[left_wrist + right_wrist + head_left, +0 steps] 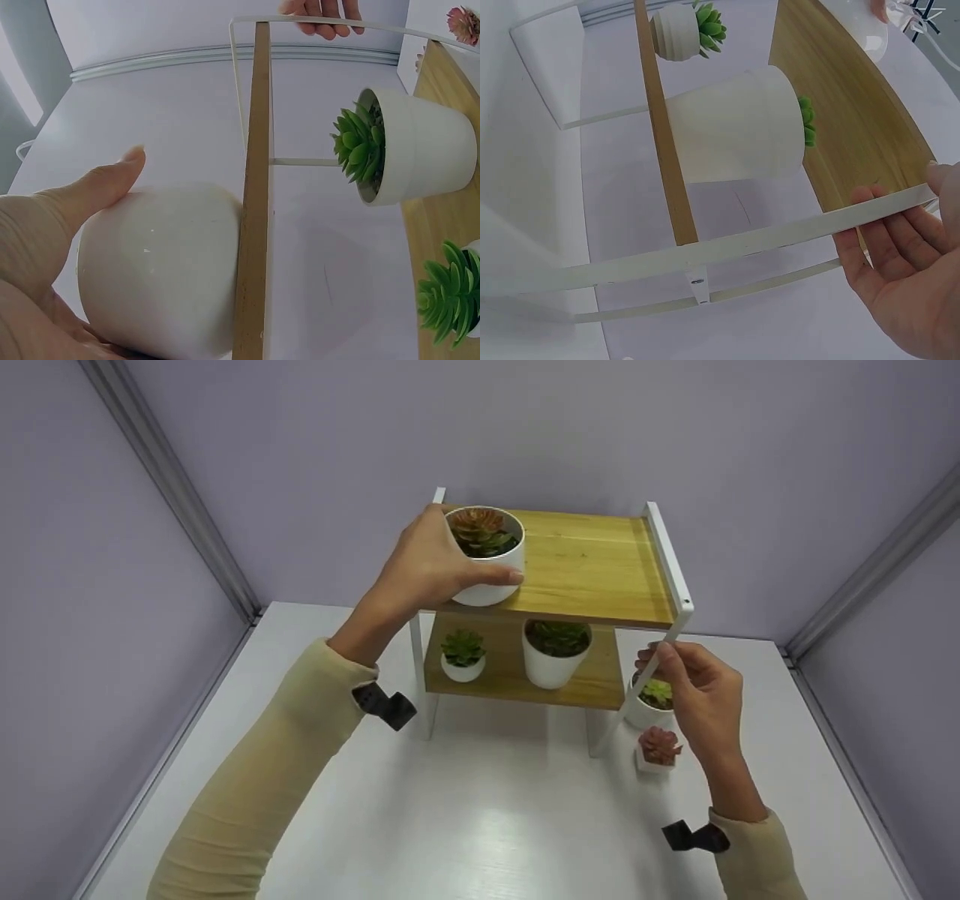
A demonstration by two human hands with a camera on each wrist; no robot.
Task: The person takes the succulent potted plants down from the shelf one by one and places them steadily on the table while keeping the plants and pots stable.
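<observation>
On the left end of the wooden top shelf [592, 562], my left hand [431, 562] grips a white round pot [161, 262] holding a reddish-green succulent [480, 529]. The thumb lies across the pot's front; the other fingers are mostly hidden behind it. My right hand [705, 690] holds the white front upright [780, 236] of the stand, with thumb and fingers on either side of the bar. Beneath, the lower shelf [495, 688] bears a small potted green succulent [463, 656] at left and a larger white pot [553, 664] with a green plant towards the right.
Right of the stand, a potted light-green succulent [654, 701] is partly hidden behind my right hand. A pink succulent in a square white pot [657, 751] stands closer on the white table [480, 817]. Pale walls enclose the table at the back and sides.
</observation>
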